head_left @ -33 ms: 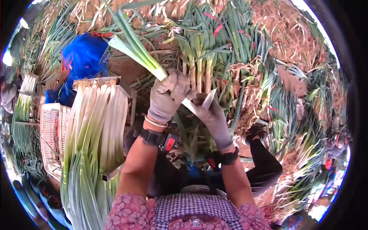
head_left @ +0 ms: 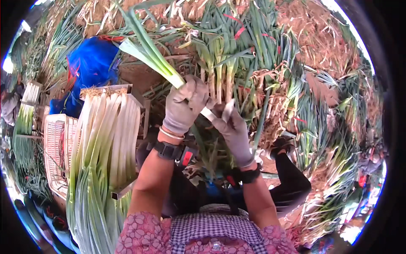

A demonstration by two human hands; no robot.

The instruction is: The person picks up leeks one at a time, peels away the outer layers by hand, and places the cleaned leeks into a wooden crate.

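Observation:
My left hand (head_left: 186,101), in a grey work glove, is closed round a long green onion (head_left: 156,63). Its green leaves point up and to the left, and its white stalk (head_left: 208,114) runs down toward my other glove. My right hand (head_left: 233,131), also gloved, is closed at the lower end of that stalk. A pale strip of onion skin (head_left: 228,111) sticks up between its thumb and fingers. The onion's root tip is hidden by the right glove.
At left, a metal-framed rack (head_left: 122,87) holds a thick row of white-stalked onions (head_left: 103,139). Beside it stand a pale plastic basket (head_left: 55,152) and a bright blue bundle (head_left: 95,59). Unsorted onions (head_left: 224,51) with red ties lie ahead and to the right.
My right hand has shifted slightly down, and the pale strip in it has moved a little with it. My left hand and the onion stay almost where they were.

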